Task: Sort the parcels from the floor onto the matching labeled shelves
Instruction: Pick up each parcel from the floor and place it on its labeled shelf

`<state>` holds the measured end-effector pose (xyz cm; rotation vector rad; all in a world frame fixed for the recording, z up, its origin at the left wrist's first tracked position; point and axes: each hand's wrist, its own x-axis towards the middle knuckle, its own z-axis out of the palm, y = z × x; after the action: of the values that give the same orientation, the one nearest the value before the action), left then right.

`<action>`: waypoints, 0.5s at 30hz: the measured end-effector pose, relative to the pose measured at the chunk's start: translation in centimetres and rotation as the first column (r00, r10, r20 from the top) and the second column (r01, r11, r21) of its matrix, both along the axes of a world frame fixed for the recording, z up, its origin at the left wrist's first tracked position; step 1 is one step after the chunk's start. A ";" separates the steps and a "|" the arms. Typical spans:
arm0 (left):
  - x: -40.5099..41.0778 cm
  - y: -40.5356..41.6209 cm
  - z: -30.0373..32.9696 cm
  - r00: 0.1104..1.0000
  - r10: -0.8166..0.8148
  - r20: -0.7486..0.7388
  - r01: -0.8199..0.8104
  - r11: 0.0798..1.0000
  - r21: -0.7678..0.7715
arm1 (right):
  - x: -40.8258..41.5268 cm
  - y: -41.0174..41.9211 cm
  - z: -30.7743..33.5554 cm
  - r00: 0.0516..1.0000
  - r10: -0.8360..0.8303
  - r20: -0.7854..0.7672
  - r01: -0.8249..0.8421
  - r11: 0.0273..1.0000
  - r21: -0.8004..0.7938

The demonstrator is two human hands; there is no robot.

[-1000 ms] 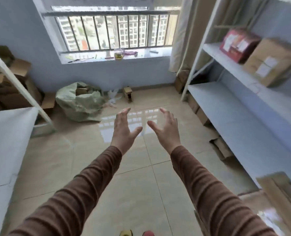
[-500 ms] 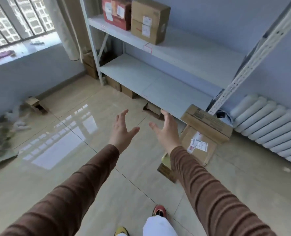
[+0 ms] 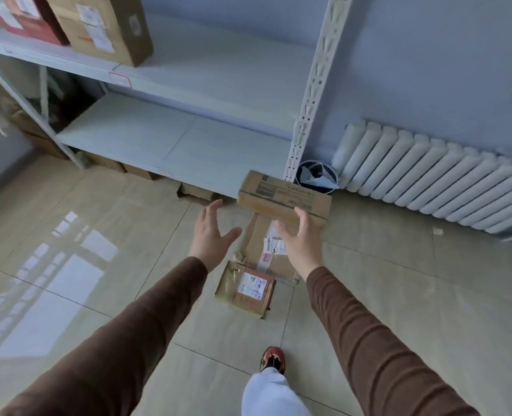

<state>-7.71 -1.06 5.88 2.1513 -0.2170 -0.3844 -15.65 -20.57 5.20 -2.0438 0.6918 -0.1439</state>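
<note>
Cardboard parcels are seen on the floor at the centre of the frame, approx. below the two hands. A long box (image 3: pixel 284 202) lies on top, its far end near the shelf post (image 3: pixel 317 94); under it a flat parcel (image 3: pixel 260 238) with a white label is partly covered, and a small parcel (image 3: pixel 245 288) with its own label lies nearest, at the lower centre.

The left hand (image 3: pixel 211 235) and the right hand (image 3: pixel 299 238) are held apart, fingers spread and relaxed, nothing is gripped. Whether the right fingers touch the long box cannot be told; they overlap it in the picture only.

The long box is judged stiff and prob. light to medium, with dry non-slippery card sides. It is best taken at its two short ends, one hand per end, so it is kept level. The small parcel has glossy tape on its left part, so a slip is possible there; the bare card edges are preferred.

At the upper left, a red box (image 3: pixel 17 19) and a brown box (image 3: pixel 104 25) are already placed on the upper shelf (image 3: pixel 218 79), beside a small tag (image 3: pixel 119 79) at its front edge.
</note>
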 end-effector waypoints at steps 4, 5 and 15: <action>3.9 -5.0 -2.7 0.999 0.019 -0.047 -0.018 1.000 0.025 | 2.6 -6.4 -2.8 0.998 -0.047 -0.048 0.050 0.997 0.058; 5.0 -5.8 -3.4 0.998 0.025 -0.056 -0.024 0.999 0.029 | 3.3 -7.5 -3.5 0.996 -0.059 -0.062 0.064 0.995 0.074; 15.2 -10.9 -11.3 0.981 0.071 -0.181 -0.066 0.997 0.033 | 11.3 -13.0 -11.2 0.983 -0.130 -0.127 0.138 0.988 0.063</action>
<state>7.45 -12.01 -5.38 2.1286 -0.0338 -0.5431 -4.38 -33.56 -6.04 -1.9495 0.8997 -0.0699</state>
